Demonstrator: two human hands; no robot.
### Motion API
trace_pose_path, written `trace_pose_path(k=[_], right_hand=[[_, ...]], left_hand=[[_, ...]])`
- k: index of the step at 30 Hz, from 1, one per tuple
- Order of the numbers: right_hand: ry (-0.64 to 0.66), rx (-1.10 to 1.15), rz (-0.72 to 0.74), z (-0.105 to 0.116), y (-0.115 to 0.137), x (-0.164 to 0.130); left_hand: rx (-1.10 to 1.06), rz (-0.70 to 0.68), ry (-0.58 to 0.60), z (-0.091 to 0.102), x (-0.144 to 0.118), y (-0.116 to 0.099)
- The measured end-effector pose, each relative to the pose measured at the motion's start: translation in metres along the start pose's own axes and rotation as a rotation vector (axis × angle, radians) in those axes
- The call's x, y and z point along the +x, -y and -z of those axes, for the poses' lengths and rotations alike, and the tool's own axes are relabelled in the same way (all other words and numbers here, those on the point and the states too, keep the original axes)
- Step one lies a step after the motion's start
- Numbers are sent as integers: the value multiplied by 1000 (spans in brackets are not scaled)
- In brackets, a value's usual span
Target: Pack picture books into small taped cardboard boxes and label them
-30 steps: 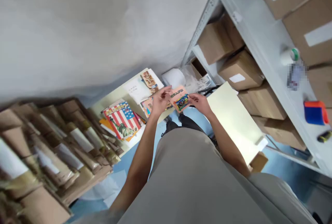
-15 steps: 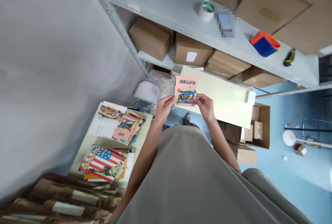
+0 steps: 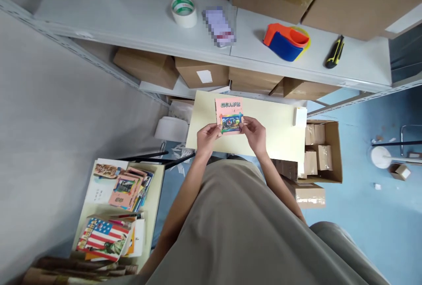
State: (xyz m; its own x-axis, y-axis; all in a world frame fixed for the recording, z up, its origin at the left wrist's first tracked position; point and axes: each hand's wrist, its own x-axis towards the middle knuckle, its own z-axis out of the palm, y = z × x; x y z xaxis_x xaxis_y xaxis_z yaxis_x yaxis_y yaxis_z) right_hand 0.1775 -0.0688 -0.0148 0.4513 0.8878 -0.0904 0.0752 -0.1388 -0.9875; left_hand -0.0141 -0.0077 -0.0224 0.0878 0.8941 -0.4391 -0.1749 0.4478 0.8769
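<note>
A small pink book [image 3: 230, 105] with a colourful framed picture on its cover is held upright between both hands. My left hand [image 3: 207, 139] pinches its lower left edge, and my right hand [image 3: 255, 134] grips the lower right edge with the thumb on the cover. Beneath and behind the book lies a pale yellow table [image 3: 277, 122]. On another table [image 3: 156, 188] at the left rest a pile of pink books [image 3: 123, 192] and a stack topped by a book with a flag and statue cover [image 3: 103, 237].
On the grey shelf [image 3: 132, 16] ahead are a tape roll [image 3: 186, 19], a blurred-out phone [image 3: 219, 25], an orange and blue tape dispenser [image 3: 285, 45] and a cutter knife [image 3: 335, 52]. A white stool [image 3: 172, 129] is at the left. An open carton [image 3: 334, 157] holds several boxes at the right.
My view has turned and shifted to the right, so the shelf and the left table sit further left. Both hands keep hold of the pink book, which now appears over the pale table.
</note>
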Motion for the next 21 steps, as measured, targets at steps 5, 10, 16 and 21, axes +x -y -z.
trace_pose_path(k=[5, 10, 16, 21], right_hand=[[-62, -229, 143, 16, 8, 7], [39, -88, 26, -1, 19, 4], [1, 6, -31, 9, 18, 21], [134, 170, -49, 30, 17, 33]], left_hand=[[143, -152, -49, -37, 2, 6], [265, -316, 69, -60, -17, 2], [382, -410, 149, -54, -16, -8], [129, -171, 183, -26, 9, -19]])
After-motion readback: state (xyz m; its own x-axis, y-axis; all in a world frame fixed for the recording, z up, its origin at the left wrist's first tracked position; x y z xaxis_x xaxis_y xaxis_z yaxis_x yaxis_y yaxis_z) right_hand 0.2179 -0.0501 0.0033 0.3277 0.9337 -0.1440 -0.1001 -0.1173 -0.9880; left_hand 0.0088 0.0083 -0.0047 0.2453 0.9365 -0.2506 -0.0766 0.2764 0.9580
